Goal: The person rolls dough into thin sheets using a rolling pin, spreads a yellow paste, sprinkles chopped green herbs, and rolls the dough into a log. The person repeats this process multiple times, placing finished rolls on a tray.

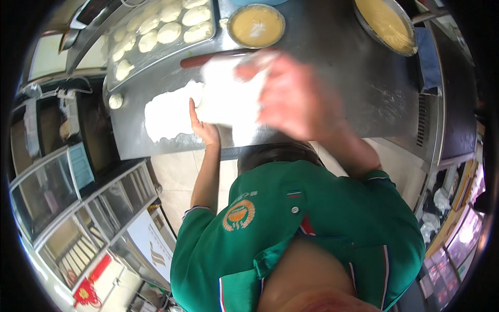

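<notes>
A white, overexposed piece of dough (228, 99) is held up over the front of the steel table, between my hands. My left hand (208, 132) grips its lower left side, thumb up, with the other fingers hidden behind it. My right hand (296, 99) is smeared by motion at the dough's right side, its fingers bent over the upper right edge. Left of the raised dough, a flat white patch (169, 114) with a ragged edge lies on the table; whether it is flour or dough I cannot tell. A reddish-brown stick (197, 61), partly hidden, lies behind the dough.
At the back left, a tray (212, 32) carries several pale dough pieces. Beside it stands a round bowl (284, 26) of yellow filling. A larger metal bowl (414, 44) with yellow contents is at the back right. A small white lump (115, 101) sits near the table's left edge.
</notes>
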The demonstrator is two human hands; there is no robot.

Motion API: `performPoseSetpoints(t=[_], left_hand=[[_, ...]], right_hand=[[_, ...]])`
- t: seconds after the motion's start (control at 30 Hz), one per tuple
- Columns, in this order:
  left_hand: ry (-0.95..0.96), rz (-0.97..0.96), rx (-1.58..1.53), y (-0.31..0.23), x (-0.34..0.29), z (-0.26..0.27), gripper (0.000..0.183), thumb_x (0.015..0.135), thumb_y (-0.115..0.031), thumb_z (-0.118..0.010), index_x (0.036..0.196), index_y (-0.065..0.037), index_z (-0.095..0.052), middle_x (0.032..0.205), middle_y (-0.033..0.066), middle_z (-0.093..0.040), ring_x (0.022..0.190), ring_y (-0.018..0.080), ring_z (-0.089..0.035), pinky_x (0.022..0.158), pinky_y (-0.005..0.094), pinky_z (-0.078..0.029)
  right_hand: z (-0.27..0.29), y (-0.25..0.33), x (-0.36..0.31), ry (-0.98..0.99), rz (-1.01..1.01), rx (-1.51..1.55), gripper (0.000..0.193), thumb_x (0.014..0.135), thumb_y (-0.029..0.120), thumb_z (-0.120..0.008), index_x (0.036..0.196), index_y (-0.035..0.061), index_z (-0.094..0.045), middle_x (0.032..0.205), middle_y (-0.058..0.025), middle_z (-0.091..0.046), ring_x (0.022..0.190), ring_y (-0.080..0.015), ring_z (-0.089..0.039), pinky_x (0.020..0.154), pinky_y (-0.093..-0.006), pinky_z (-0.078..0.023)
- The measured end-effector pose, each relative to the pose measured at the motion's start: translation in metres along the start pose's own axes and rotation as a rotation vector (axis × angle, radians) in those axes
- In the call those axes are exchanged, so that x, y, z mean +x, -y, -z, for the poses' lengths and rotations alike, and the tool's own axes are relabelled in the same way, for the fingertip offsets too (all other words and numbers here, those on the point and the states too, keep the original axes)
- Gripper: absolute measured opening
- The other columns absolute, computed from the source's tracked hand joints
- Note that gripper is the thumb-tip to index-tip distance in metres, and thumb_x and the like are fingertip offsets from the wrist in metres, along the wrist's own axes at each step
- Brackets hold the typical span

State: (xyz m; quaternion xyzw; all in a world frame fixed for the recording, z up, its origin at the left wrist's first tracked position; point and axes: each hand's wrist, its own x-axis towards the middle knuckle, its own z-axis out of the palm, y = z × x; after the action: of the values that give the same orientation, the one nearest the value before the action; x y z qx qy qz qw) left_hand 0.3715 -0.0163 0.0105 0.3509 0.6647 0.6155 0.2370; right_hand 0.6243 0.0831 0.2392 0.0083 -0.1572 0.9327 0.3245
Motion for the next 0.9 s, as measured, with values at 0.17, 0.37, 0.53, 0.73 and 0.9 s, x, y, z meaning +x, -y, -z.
performPoseSetpoints(t=[0.17,0.37,0.53,0.73,0.9], left_hand=[[0.059,-0.308,-0.044,-0.138,-0.032,-0.112,0.042,0.103,-0.016,-0.051,0.138,0.005,-0.057,0.140,0.0198,-0.060,0.132,0.0298,-0.055,0.114,0.0429,-0.039],[0.876,-0.537,0.479,-0.087,-0.111,-0.275,0.067,0.083,-0.016,-0.068,0.145,0.004,-0.049,0.152,0.0243,-0.047,0.148,0.0392,-0.037,0.122,0.0599,-0.020],[1.031,-0.571,0.786,-0.057,-0.138,-0.302,0.075,0.086,-0.032,-0.071,0.150,-0.001,-0.045,0.162,0.0257,-0.031,0.151,0.0434,-0.027,0.119,0.0667,-0.022],[0.996,-0.707,0.647,-0.034,-0.101,-0.246,0.070,0.087,-0.024,-0.071,0.150,-0.005,-0.047,0.161,0.0216,-0.035,0.149,0.0391,-0.033,0.119,0.0628,-0.026],[0.599,-0.534,0.660,0.012,-0.017,-0.114,0.060,0.085,-0.014,-0.069,0.142,-0.004,-0.054,0.153,0.0214,-0.046,0.144,0.0412,-0.041,0.117,0.0603,-0.030]], right_hand=[[0.044,0.183,-0.138,-0.089,0.485,-0.181,0.065,0.104,0.050,-0.051,0.149,0.0031,-0.044,0.151,-0.0150,-0.049,0.141,-0.0263,-0.044,0.112,-0.0454,-0.041],[0.250,0.300,-0.378,-1.109,0.618,-0.871,0.021,0.101,0.032,-0.068,0.103,0.0110,-0.070,0.085,0.0002,-0.072,0.069,-0.0084,-0.064,0.063,-0.0218,-0.049],[0.340,0.273,-0.460,-1.481,0.552,-1.047,0.015,0.089,0.015,-0.083,0.097,0.0136,-0.070,0.072,0.0066,-0.062,0.053,-0.0029,-0.049,0.044,-0.0202,-0.035],[0.362,0.286,-0.487,-1.513,0.312,-1.336,0.019,0.090,0.020,-0.083,0.098,0.0097,-0.069,0.070,0.0030,-0.062,0.056,-0.0068,-0.056,0.048,-0.0219,-0.044],[0.326,0.321,-0.554,-2.004,-0.201,-1.521,0.032,0.094,0.035,-0.076,0.084,0.0056,-0.070,0.071,-0.0092,-0.066,0.058,-0.0204,-0.064,0.051,-0.0361,-0.052]])
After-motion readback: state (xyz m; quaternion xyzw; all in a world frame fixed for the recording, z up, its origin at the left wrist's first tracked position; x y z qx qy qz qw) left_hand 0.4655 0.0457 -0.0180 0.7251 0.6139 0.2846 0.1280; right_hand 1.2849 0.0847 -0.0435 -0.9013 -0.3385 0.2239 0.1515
